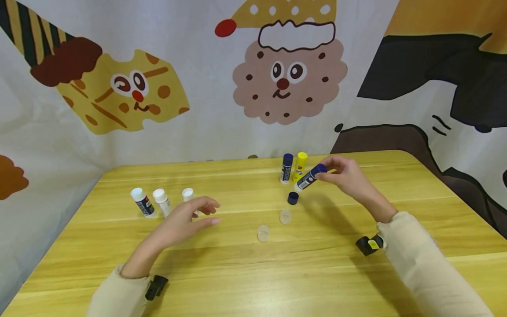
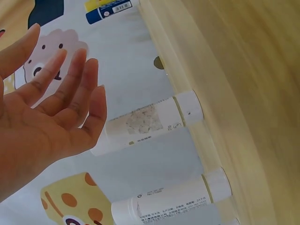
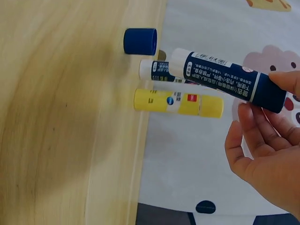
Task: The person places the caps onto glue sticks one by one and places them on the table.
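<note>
In the head view my right hand (image 1: 348, 178) pinches a navy glue stick (image 1: 308, 179) by its blue-capped end, between thumb and fingers. The stick tilts above the table, its white end pointing down and left. Near that end, a loose navy cap (image 1: 293, 198) sits on the wood. A standing navy glue stick (image 1: 286, 171) and a yellow glue stick (image 3: 178, 102) are just beyond. My left hand (image 1: 188, 222) hovers with relaxed fingers and holds nothing. Behind it, a white glue stick (image 2: 150, 123) is partly hidden in the head view.
Left of it stand another white glue stick (image 1: 161, 200) and a white-capped navy-labelled glue stick (image 1: 143, 203). Two translucent caps (image 1: 263, 233) lie mid-table. A cartoon-printed curtain (image 1: 214, 88) hangs behind the wooden table (image 1: 237, 281).
</note>
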`<action>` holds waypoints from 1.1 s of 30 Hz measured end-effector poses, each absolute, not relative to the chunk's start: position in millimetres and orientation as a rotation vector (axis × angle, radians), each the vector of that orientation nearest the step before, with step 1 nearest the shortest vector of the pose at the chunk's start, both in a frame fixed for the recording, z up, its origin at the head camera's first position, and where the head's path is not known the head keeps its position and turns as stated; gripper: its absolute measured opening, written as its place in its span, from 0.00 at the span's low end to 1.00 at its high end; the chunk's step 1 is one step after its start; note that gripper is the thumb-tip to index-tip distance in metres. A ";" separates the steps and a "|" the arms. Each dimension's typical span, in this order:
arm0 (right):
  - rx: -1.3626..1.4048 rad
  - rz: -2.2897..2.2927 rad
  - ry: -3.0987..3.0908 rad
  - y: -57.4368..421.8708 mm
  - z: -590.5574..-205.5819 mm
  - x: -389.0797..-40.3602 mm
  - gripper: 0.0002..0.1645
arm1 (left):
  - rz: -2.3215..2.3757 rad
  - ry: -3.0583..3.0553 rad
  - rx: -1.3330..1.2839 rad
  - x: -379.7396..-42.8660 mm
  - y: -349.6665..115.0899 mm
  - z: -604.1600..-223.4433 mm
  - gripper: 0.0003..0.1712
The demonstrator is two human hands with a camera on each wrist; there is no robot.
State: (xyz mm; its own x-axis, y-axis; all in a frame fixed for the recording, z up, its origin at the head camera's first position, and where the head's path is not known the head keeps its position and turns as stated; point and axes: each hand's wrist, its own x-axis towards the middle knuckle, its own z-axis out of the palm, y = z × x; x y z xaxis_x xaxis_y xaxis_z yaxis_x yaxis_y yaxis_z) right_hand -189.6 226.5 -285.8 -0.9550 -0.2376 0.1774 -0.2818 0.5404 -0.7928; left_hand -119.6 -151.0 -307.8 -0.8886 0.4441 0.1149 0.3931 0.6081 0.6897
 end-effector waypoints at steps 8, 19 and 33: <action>0.367 1.385 -2.736 233.9 -287.2 -200.1 0.16 | 1.148 2.769 0.722 -118.6 -158.2 -308.6 0.18; 0.331 1.373 -2.737 240.0 -294.9 -211.5 0.16 | 1.139 2.759 0.683 -114.9 -173.4 -309.2 0.19; 0.292 1.317 -2.749 242.9 -300.5 -222.6 0.16 | 1.116 2.799 0.654 -111.1 -186.5 -308.7 0.19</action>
State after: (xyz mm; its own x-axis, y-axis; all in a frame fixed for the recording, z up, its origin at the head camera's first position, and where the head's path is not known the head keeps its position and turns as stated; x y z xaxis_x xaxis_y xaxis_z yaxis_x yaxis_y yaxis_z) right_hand -222.6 242.9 -300.5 -0.9787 -0.1370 0.1527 -0.2049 0.6123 -0.7636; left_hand -111.1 -186.5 -308.7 -0.9084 0.4059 0.1004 0.3636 0.6482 0.6690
